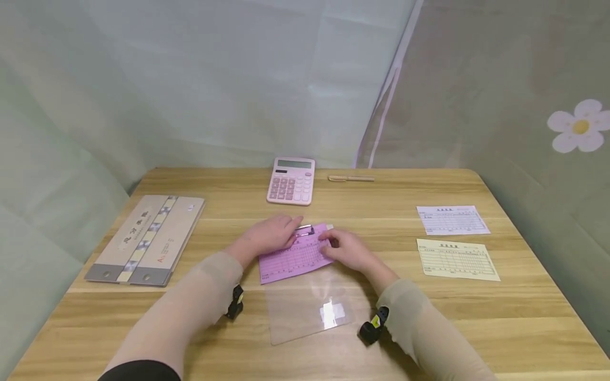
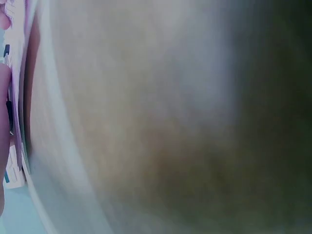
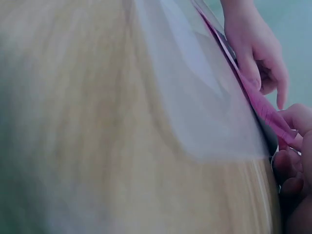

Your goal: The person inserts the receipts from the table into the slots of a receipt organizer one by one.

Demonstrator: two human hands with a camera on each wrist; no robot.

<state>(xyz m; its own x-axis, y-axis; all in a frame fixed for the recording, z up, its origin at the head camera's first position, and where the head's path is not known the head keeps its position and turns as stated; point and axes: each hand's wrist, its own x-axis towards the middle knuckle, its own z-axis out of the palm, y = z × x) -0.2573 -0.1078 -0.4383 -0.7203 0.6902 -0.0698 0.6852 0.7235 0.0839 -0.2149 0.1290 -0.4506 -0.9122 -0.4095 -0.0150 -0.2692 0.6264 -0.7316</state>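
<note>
A transparent clipboard (image 1: 305,312) lies on the table with its metal clip (image 1: 305,230) at the far end. Over its upper part sits a pink printed form (image 1: 290,262), slightly slanted. My left hand (image 1: 267,235) holds the clip end, fingers at the clip and thumb down on the form. My right hand (image 1: 350,248) pinches the form's right edge between thumb and fingers. In the right wrist view the pink form (image 3: 265,109) bends up toward those fingers, and the left thumb presses near it. The left wrist view is mostly blurred tabletop.
Behind the clipboard stand a pink calculator (image 1: 292,181) and a pen (image 1: 351,179). A beige folder (image 1: 147,238) with a patterned strip lies at left. At right are a white form (image 1: 452,220) and a yellow form (image 1: 458,259). Curtains hang around the table.
</note>
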